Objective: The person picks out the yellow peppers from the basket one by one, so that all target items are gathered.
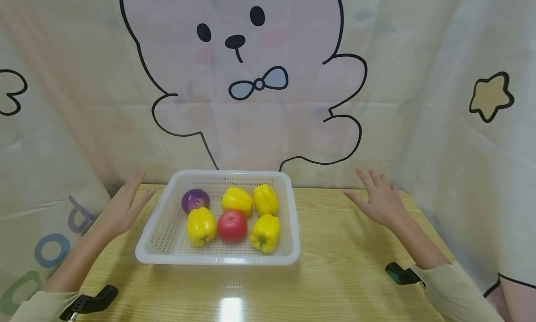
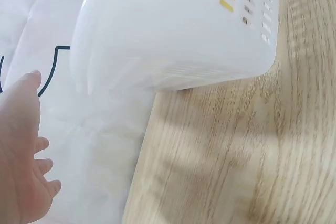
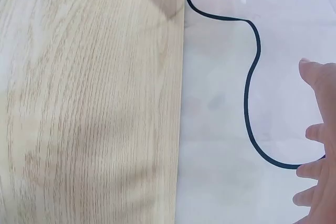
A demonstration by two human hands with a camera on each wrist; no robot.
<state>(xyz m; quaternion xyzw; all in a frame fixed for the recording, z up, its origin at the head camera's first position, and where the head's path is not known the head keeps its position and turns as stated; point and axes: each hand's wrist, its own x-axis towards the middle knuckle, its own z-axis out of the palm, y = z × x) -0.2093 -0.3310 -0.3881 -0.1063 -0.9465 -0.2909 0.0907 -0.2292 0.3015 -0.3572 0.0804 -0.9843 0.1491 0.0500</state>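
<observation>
A white plastic basket (image 1: 217, 260) with slotted walls stands on the wooden table. Inside it lie several yellow bell peppers (image 1: 201, 226), a red round fruit or vegetable (image 1: 232, 226) whose kind I cannot tell, and a round purple vegetable (image 1: 195, 200), perhaps an onion. My left hand (image 1: 124, 209) is held up beside the basket's left side, fingers extended, apart from it. In the left wrist view the basket's wall (image 2: 173, 35) is close by. My right hand (image 1: 382, 202) hovers with spread fingers over the table's right part, well away from the basket. Both hands hold nothing.
The wooden table (image 1: 343, 247) ends at a printed curtain (image 1: 259, 136) with a cartoon bear, which hangs behind and at both sides. Dark devices (image 1: 94, 302) are strapped at the wrists, by the light sleeves (image 1: 456, 289).
</observation>
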